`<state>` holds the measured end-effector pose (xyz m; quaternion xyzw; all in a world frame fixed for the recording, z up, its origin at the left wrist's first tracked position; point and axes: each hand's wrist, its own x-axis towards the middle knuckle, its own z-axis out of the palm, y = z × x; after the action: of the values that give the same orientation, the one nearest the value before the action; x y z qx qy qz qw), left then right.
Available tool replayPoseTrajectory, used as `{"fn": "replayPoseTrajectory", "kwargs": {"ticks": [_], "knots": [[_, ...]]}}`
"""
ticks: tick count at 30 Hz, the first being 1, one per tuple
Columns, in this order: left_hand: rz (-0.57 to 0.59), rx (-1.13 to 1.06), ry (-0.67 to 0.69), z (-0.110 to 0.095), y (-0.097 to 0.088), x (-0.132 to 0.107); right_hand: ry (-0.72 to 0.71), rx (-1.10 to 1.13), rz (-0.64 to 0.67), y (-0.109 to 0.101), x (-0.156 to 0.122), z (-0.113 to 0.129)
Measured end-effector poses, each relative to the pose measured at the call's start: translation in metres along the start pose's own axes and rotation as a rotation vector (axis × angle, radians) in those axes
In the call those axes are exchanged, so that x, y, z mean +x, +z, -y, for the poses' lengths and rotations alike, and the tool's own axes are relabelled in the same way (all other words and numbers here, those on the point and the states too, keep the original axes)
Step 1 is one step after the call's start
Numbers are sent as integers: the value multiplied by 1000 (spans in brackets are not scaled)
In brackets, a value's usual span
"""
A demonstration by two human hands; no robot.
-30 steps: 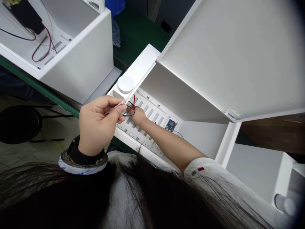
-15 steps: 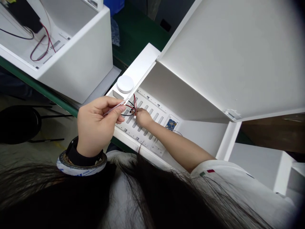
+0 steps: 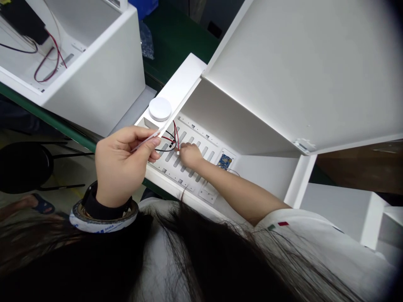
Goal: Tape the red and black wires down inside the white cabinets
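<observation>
My left hand (image 3: 121, 165) pinches a thin white strip (image 3: 147, 139) above the edge of an open white cabinet (image 3: 252, 126). Red and black wires (image 3: 171, 138) run from the strip's end. My right hand (image 3: 189, 155) reaches inside the cabinet and pinches the small white plug at the end of those wires, just over a slotted white panel (image 3: 189, 161). A small blue circuit board (image 3: 225, 161) sits on that panel to the right of my right hand. A roll of tape (image 3: 100, 218) hangs round my left wrist.
A round white disc (image 3: 160, 109) rests on the cabinet's left wall. A second open white box (image 3: 78, 63) with red and black wires stands at the upper left on a green bench (image 3: 176, 42). A black stool (image 3: 22, 165) is on the floor at the left.
My right hand has drawn the wire end a little to the right across the slotted panel. My left hand keeps its pinch on the strip.
</observation>
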<state>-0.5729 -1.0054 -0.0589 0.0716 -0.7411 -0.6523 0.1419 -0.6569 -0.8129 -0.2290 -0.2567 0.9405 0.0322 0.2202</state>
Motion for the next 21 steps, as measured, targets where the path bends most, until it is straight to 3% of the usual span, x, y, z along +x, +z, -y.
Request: {"fn": "replayPoseTrajectory", "kwargs": {"ticks": [7,14,21], "knots": [[-10,18,6,0,1,0,186,66,32,8,-2,-10],[-6,14,19,0,1,0,-47,35,-45,-9,9,-3],[15,5,-10,-2,3,-3,4,80,-63,-13,27,12]]}}
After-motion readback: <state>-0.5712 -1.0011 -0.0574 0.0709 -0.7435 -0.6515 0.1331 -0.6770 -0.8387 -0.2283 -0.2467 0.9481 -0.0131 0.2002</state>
